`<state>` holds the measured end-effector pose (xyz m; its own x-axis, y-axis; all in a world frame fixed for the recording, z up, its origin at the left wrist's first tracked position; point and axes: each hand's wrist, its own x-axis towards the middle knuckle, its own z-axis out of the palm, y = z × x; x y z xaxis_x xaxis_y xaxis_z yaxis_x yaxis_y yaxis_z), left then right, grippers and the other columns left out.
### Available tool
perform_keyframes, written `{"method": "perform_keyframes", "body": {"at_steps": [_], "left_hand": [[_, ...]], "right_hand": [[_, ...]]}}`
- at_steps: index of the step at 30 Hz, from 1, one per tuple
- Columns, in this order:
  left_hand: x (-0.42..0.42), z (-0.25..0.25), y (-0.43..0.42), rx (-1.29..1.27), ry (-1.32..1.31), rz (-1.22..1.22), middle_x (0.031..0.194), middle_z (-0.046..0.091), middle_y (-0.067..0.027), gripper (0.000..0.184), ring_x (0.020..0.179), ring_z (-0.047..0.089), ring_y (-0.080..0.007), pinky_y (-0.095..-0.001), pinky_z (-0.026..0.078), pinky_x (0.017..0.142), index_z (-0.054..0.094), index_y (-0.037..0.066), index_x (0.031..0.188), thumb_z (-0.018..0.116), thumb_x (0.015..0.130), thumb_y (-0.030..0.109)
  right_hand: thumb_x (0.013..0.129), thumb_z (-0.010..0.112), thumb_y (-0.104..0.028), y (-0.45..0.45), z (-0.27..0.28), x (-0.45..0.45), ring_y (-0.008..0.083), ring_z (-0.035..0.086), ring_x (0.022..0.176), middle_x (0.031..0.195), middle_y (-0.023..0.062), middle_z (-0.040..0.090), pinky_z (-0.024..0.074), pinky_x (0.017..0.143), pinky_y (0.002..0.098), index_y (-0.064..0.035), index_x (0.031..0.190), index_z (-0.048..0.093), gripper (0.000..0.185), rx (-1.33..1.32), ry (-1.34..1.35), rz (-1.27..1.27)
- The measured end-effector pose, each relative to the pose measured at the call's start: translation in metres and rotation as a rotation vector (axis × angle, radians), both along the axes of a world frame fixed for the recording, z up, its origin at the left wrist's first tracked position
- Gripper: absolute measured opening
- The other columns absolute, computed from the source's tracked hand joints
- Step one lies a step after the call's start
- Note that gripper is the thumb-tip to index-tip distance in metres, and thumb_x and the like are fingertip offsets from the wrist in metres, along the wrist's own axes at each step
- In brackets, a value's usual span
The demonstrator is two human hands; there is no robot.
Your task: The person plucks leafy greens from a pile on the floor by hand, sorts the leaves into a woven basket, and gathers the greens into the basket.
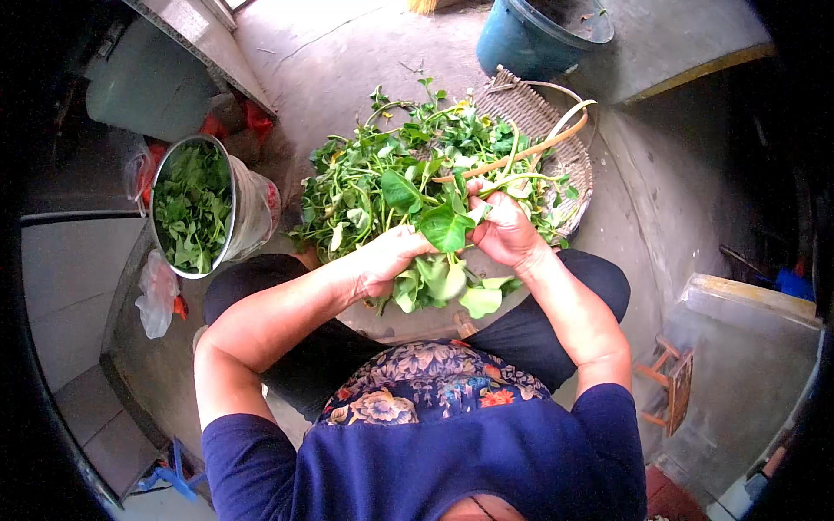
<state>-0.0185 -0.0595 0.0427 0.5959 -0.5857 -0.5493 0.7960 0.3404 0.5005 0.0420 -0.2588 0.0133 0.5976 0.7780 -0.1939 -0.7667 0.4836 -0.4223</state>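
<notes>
Hands and leafy greens, seen from above. The left hand (391, 257) is closed around a bunch of leaves (433, 282), which spreads beneath and to the right of its fingers. The right hand (506, 227), just beside it, pinches a pale green stem (521, 180) between thumb and fingers; the exact contact of its fingertips is partly hidden by foliage. Broad green leaves (446, 227) lie between the two hands.

On the far side of the hands, a heap of leafy stems (373, 187) spreads over the concrete floor (300, 43) and onto the left part of a shallow woven basket (565, 156). The basket's ribbed weave shows at its far and right parts, and a tan curved handle (560, 139) slants above the greens.

To the left, a pail with a metal rim (252, 204) holds loose green leaves (193, 204); its mouth is tilted toward the viewer. A translucent plastic bag (157, 295) lies near its base. At the far right stands a blue-green bucket (512, 43), apart from the basket. A small wooden stool (673, 386) is at the near right.
</notes>
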Motion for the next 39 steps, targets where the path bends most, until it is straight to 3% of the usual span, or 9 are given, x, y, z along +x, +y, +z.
{"method": "perform_keyframes", "body": {"at_steps": [7,11,14,17,22,32,34,36,39], "left_hand": [[-0.002,0.001,0.000,-0.001,-0.129,-0.020,0.089,0.065,-0.0001,0.022,0.084,0.059,-0.0097,-0.0261,0.047,0.077,0.064,0.005,0.101,0.063,0.086,0.021],[-0.001,-0.006,0.001,0.091,-0.191,-0.027,0.093,0.065,-0.0003,0.024,0.085,0.057,-0.0080,-0.0237,0.045,0.080,0.064,0.005,0.100,0.063,0.086,0.024],[0.002,-0.005,0.003,0.132,-0.203,-0.052,0.091,0.064,0.0002,0.026,0.083,0.055,-0.0069,-0.0222,0.044,0.079,0.064,0.004,0.099,0.061,0.088,0.028],[0.010,-0.018,0.010,0.429,-0.399,-0.171,0.089,0.063,0.0010,0.030,0.083,0.054,-0.0053,-0.0211,0.043,0.079,0.064,0.003,0.098,0.058,0.090,0.031],[0.015,-0.009,0.010,0.762,-0.725,-0.218,0.060,0.045,0.0033,0.024,0.059,0.042,-0.0060,-0.0256,0.038,0.054,0.056,0.002,0.078,0.047,0.090,0.021],[0.015,-0.002,0.002,0.386,-0.372,0.420,0.081,0.055,0.0037,0.022,0.076,0.048,-0.0053,-0.0234,0.040,0.069,0.058,0.004,0.089,0.043,0.092,0.020],[0.014,-0.015,0.009,0.587,-0.807,0.359,0.084,0.057,0.0015,0.020,0.078,0.050,-0.0074,-0.0250,0.041,0.071,0.058,0.004,0.091,0.045,0.091,0.020],[0.016,-0.028,0.022,0.829,-0.834,0.144,0.088,0.057,-0.0019,0.017,0.080,0.051,-0.0108,-0.0276,0.043,0.071,0.057,0.006,0.094,0.047,0.088,0.019],[0.028,-0.034,0.048,0.199,-0.292,0.481,0.080,0.054,-0.0057,0.015,0.078,0.052,-0.0149,-0.0303,0.044,0.071,0.053,0.005,0.089,0.048,0.085,0.018]], "right_hand": [[0.088,0.051,-0.006,0.008,-0.004,0.001,0.0226,0.059,0.100,0.110,0.0118,0.058,0.0497,0.087,0.0376,-0.0096,0.107,0.048,0.019,-0.017,0.057,-0.163],[0.092,0.048,-0.010,-0.001,-0.007,0.003,0.0268,0.062,0.095,0.109,0.0125,0.058,0.0555,0.077,0.0370,-0.0073,0.108,0.048,0.016,-0.146,0.077,-0.212],[0.093,0.050,-0.015,0.001,-0.007,0.002,0.0272,0.063,0.092,0.105,0.0072,0.059,0.0570,0.072,0.0360,-0.0076,0.107,0.051,0.016,-0.239,0.089,-0.283],[0.093,0.051,-0.018,0.001,-0.015,0.002,0.0254,0.063,0.093,0.095,0.0018,0.060,0.0566,0.073,0.0353,-0.0088,0.104,0.054,0.015,-0.294,0.126,-0.335],[0.093,0.051,-0.020,0.001,-0.018,0.000,0.0235,0.064,0.089,0.093,0.0025,0.061,0.0570,0.071,0.0343,-0.0094,0.102,0.054,0.014,-0.266,0.095,-0.372],[0.092,0.052,-0.019,0.010,0.008,-0.004,0.0222,0.060,0.099,0.107,0.0056,0.060,0.0522,0.085,0.0399,-0.0118,0.099,0.055,0.011,-0.205,-0.220,-0.285],[0.092,0.052,-0.018,0.012,0.019,-0.006,0.0201,0.059,0.099,0.106,0.0052,0.059,0.0519,0.082,0.0393,-0.0122,0.097,0.054,0.008,-0.262,-0.249,-0.288],[0.092,0.052,-0.016,0.006,0.023,-0.004,0.0203,0.058,0.098,0.104,0.0037,0.058,0.0506,0.085,0.0403,-0.0118,0.097,0.054,0.007,-0.210,-0.270,-0.278],[0.091,0.054,-0.013,-0.006,0.039,-0.002,0.0191,0.058,0.097,0.098,0.0021,0.057,0.0502,0.083,0.0393,-0.0117,0.097,0.053,0.007,-0.193,-0.356,-0.340]]}}
